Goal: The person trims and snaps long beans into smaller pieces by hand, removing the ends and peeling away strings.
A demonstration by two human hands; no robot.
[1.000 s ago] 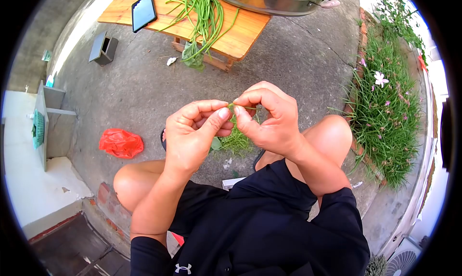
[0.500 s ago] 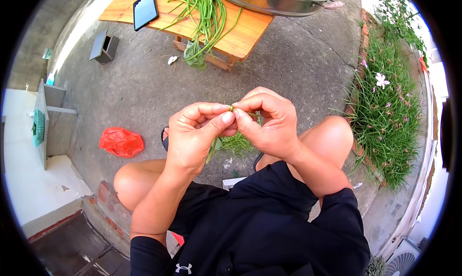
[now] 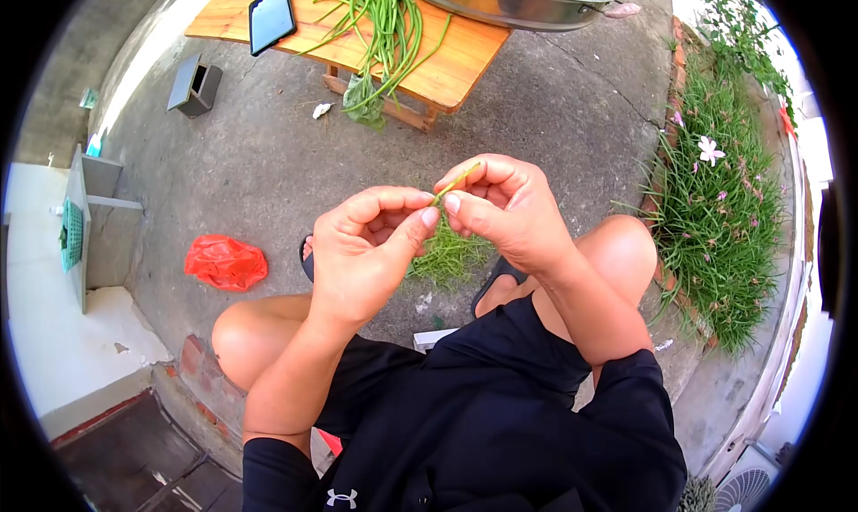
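Note:
Between my two hands runs a short, thin green stem (image 3: 463, 176), slanting up to the right. My left hand (image 3: 356, 244) pinches its lower end between thumb and forefinger. The thumb and forefinger of my right hand (image 3: 511, 215) close on the stem just above, very near the left fingertips. Below the hands, thin green strips (image 3: 447, 260) lie heaped on the ground between my feet. A bunch of long green stems (image 3: 386, 29) hangs over the near edge of the wooden table (image 3: 460, 65), with a leaf at its lower end.
On the table are a phone (image 3: 271, 19) and a metal basin (image 3: 509, 7) holding more green stems. A red plastic bag (image 3: 226, 263) lies on the concrete at left. A grey box (image 3: 195, 86) stands farther back. Flowering grass (image 3: 722, 217) borders the right side.
My right hand has shifted slightly right and turned, and more of the stem shows above the fingers. The longer piece that hung below my left hand no longer shows.

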